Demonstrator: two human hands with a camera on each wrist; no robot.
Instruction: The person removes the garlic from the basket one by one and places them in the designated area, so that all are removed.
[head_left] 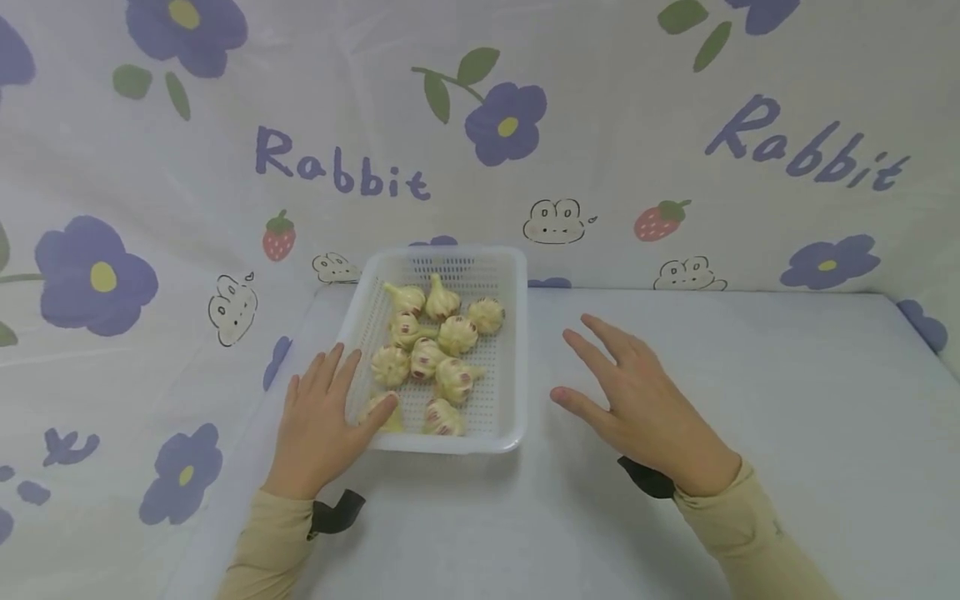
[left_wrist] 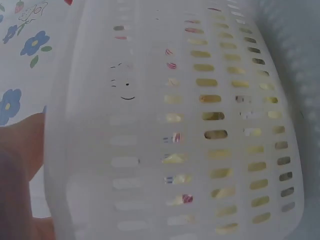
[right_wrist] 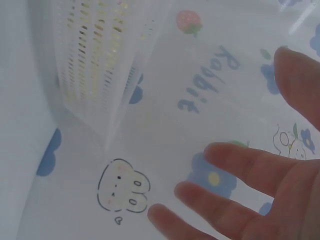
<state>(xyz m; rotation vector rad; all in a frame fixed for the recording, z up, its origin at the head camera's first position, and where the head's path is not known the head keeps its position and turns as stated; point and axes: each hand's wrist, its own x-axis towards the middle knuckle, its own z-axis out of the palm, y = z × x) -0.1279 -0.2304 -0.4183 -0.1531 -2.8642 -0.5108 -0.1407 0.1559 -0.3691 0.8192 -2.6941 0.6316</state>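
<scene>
A white slotted plastic basket [head_left: 519,367] stands on the table and holds several garlic bulbs [head_left: 457,335], pale with purplish streaks. At the basket's left side is my left hand [head_left: 318,425], fingers extended along the rim and thumb over the near left corner, partly hiding a bulb; whether it touches the rim I cannot tell. The left wrist view shows the basket's slotted wall [left_wrist: 145,150] close up, with bulbs showing through. My right hand [head_left: 645,408] hovers to the right, apart from the basket, its fingers spread and holding nothing. In the right wrist view its fingers [right_wrist: 240,165] are extended.
A white table [head_left: 787,400] lies under the basket and both hands. Behind it and along the left hangs a white sheet [head_left: 600,108] printed with purple flowers, strawberries, rabbits and lettering. Dark wrist straps [head_left: 336,512] show at both cuffs.
</scene>
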